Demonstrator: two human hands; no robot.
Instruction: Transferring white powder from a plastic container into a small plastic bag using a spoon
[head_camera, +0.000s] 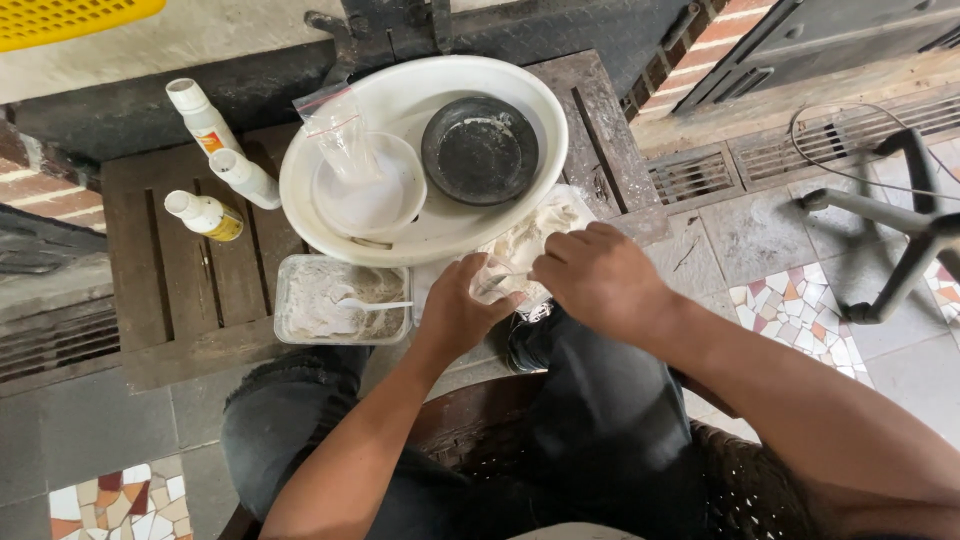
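My left hand (462, 312) and my right hand (598, 278) meet over a clear plastic bag of white powder (528, 240) at the near edge of a low dark wooden table (170, 290). Both hands pinch a small pale lump or fold of the bag (492, 284) between them; what exactly it is stays hidden by the fingers. Just left of my left hand sits a clear rectangular tub of white powder (340, 298) with a white plastic spoon (372, 304) lying in it.
A large white basin (420, 235) holds a black bowl (480, 150), a white bowl (372, 190) and a clear bag (338, 135). Three white bottles (215, 165) lie at the left. My knees in dark trousers (300, 420) flank the table; a chair base (900, 230) stands right.
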